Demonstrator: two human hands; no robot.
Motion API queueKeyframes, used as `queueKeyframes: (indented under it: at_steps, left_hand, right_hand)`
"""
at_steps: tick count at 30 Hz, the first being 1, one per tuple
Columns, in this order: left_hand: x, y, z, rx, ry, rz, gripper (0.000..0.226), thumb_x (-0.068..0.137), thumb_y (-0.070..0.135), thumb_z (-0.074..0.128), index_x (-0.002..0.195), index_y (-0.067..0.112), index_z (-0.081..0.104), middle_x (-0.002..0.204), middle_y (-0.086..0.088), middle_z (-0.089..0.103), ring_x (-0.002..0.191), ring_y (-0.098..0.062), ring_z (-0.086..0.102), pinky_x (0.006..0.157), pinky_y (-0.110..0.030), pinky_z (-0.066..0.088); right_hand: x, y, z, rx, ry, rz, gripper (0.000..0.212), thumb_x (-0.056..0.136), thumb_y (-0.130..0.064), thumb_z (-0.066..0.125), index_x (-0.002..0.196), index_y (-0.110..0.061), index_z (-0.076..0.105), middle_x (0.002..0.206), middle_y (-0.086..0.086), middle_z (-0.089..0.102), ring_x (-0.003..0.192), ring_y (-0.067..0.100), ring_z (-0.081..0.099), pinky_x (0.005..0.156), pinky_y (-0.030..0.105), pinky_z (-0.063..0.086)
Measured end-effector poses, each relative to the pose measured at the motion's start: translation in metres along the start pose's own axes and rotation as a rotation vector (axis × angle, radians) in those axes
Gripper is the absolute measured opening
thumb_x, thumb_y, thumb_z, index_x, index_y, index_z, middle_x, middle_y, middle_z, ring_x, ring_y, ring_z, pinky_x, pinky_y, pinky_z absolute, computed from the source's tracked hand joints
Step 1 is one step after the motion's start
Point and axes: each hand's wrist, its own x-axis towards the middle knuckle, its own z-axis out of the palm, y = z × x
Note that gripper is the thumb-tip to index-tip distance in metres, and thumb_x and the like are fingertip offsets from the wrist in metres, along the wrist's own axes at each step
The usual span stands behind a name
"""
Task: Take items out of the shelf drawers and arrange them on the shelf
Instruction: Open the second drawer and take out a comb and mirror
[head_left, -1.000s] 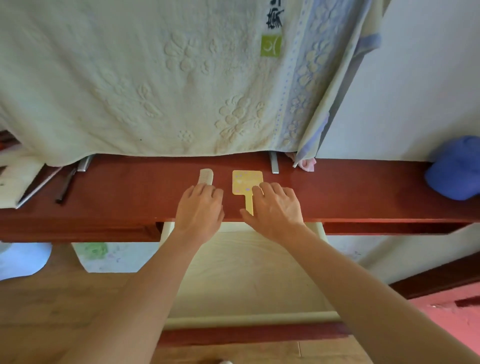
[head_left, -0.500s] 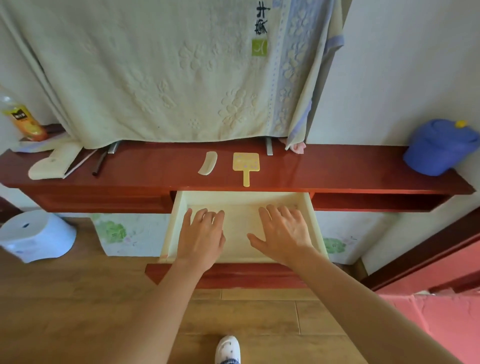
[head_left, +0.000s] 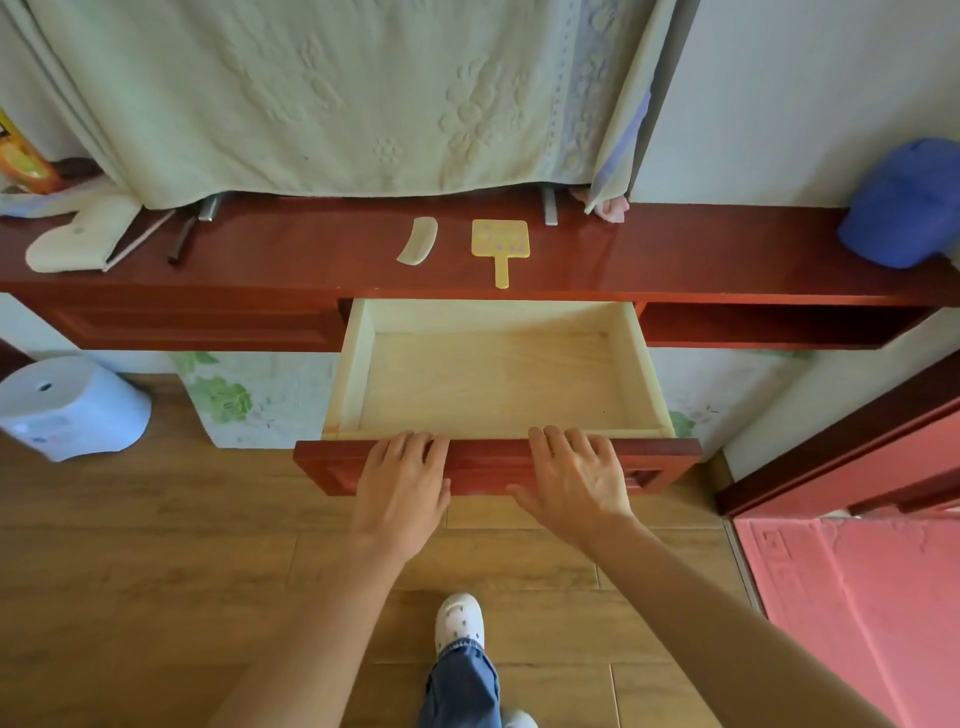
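A red wooden shelf (head_left: 311, 260) runs across the wall. On it lie a small white curved comb (head_left: 418, 241) and, to its right, a yellow hand mirror (head_left: 500, 244) with its handle towards me. Below them the middle drawer (head_left: 358, 374) is pulled out, and its pale wooden inside holds nothing. My left hand (head_left: 402, 483) and my right hand (head_left: 574, 478) rest side by side on the drawer's red front panel (head_left: 488, 465), fingers straight and pointing over its top edge.
A pale towel (head_left: 337, 93) hangs over the shelf's back. At the shelf's left end lie a cream pouch (head_left: 78, 241) and dark sticks (head_left: 182, 241); a blue cap (head_left: 909, 202) sits at the right end. A white stool (head_left: 67, 408) stands on the floor at left.
My hands left the comb and mirror on the shelf, drew back over the open drawer, and now rest on its front panel. The camera has pulled back.
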Motion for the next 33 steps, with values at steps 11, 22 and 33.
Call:
queueKeyframes:
  at_steps: [11,22,33]
  left_hand:
    - [0.011,-0.008,0.011,0.023,0.044,-0.032,0.048,0.053,0.006,0.087,0.096,0.011,0.066,0.089,-0.009,0.067,0.078,-0.026,0.065,0.065,-0.037,0.056]
    - [0.048,-0.023,0.01,0.008,0.095,-0.005,0.047,0.045,0.002,0.088,0.085,0.014,0.064,0.075,-0.003,0.064,0.063,-0.023,0.06,0.057,-0.036,0.049]
    - [0.107,-0.043,0.016,-0.013,0.094,0.01,0.05,0.046,0.003,0.088,0.088,0.014,0.064,0.077,-0.003,0.064,0.066,-0.023,0.06,0.061,-0.036,0.049]
  right_hand:
    - [0.006,-0.004,0.019,-0.051,0.115,0.059,0.039,0.05,-0.027,0.085,0.08,-0.012,0.065,0.07,0.002,0.062,0.061,0.024,0.059,0.056,0.031,0.045]
    - [0.041,0.002,0.024,-0.071,0.131,0.065,0.039,0.05,-0.031,0.089,0.071,-0.011,0.063,0.06,0.001,0.059,0.055,0.023,0.056,0.054,0.031,0.044]
    - [0.099,0.009,0.026,-0.058,0.017,0.099,0.04,0.047,-0.029,0.09,0.071,-0.012,0.063,0.059,0.001,0.059,0.054,0.023,0.056,0.054,0.031,0.044]
